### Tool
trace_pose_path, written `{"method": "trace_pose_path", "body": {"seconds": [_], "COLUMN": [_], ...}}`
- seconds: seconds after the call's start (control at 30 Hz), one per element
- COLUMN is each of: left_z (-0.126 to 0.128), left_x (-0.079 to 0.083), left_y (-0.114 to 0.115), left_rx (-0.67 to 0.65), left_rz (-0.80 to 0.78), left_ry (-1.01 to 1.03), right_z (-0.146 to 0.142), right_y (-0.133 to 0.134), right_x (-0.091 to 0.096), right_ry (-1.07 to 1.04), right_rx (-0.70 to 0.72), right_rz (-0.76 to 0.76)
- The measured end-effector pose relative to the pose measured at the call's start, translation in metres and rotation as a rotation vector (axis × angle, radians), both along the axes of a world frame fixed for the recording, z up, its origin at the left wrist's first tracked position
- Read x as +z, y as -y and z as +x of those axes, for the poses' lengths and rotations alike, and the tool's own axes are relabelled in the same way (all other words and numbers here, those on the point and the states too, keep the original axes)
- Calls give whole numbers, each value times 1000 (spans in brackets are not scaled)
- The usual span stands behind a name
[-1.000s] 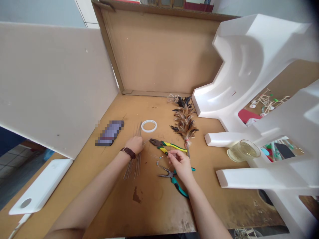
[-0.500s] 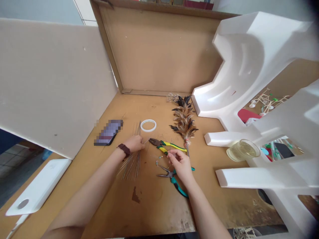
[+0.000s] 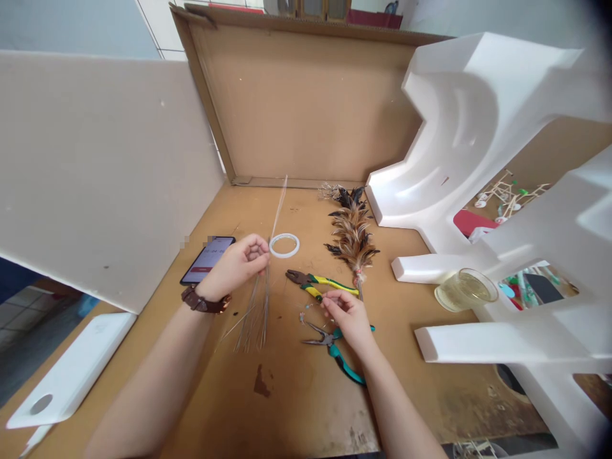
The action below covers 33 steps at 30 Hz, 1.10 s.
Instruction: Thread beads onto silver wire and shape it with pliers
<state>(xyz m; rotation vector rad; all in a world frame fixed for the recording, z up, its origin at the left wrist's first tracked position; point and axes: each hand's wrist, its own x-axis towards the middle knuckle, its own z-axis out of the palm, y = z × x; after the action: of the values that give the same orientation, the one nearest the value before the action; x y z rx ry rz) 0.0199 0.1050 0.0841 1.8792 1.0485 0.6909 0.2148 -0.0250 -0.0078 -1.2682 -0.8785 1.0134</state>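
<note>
My left hand (image 3: 238, 266), with a brown watch on its wrist, is raised above the table and pinches one thin wire (image 3: 278, 206) that points up and away. Below it a bundle of thin wires (image 3: 252, 315) lies fanned on the brown tabletop. My right hand (image 3: 345, 313) pinches a small beaded piece that I cannot make out clearly, just over the teal-handled pliers (image 3: 335, 347). Yellow-and-green pliers (image 3: 319, 281) lie between the two hands. A white ring (image 3: 284, 245) sits just right of my left fingers. A brown feather bunch (image 3: 352, 233) lies beyond the pliers.
A phone (image 3: 206, 259) lies left of my left hand. White foam packing blocks (image 3: 459, 153) crowd the right side, with a glass cup (image 3: 465, 289) of pale liquid between them. A cardboard sheet (image 3: 310, 102) stands at the back and a white board (image 3: 95, 159) at the left.
My left hand has lifted off the wire bundle with a single wire pinched in it, now pointing upward. My right hand has stayed in place over the teal pliers.
</note>
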Motion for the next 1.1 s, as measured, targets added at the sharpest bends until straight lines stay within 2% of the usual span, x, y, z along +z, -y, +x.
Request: {"method": "trace_pose_path", "body": {"seconds": [0.1, 0.27, 0.37, 0.47, 0.57, 0.63, 0.7, 0.77, 0.8, 0.9, 1.0, 1.1], "left_z": [13, 47, 69, 86, 90, 83, 73, 65, 64, 70, 86, 96], "left_x": [1, -11, -22, -30, -26, -17, -8, -2, -2, -11, -21, -25], "left_y": [11, 29, 38, 45, 41, 29, 13, -1, -5, -2, 13, 23], "left_rx": [-36, -204, -254, -249, -138, 34, 257, 351, 320, 48, -172, -212], "left_rz": [-33, -151, -141, -102, -69, -15, 74, 125, 96, -106, -241, -253], "left_ry": [155, 153, 174, 220, 335, 458, 588, 651, 628, 459, 380, 379], "right_z": [3, 8, 9, 9, 10, 12, 16, 21, 23, 28, 27, 23], "right_y": [2, 6, 8, 8, 8, 7, 6, 5, 4, 2, 3, 5], "right_x": [7, 18, 21, 18, 13, 10, 9, 10, 10, 13, 15, 17], "right_ry": [-5, 59, 109, 235, 451, 534, 500, 372, 307, 188, 39, -81], "right_rx": [-14, -42, 14, 19, 1, 23, 36, -10, -46, -103, 23, 155], "right_rz": [-4, 1, 88, 166, 165, 136, 94, 51, 33, -15, -77, -122]}}
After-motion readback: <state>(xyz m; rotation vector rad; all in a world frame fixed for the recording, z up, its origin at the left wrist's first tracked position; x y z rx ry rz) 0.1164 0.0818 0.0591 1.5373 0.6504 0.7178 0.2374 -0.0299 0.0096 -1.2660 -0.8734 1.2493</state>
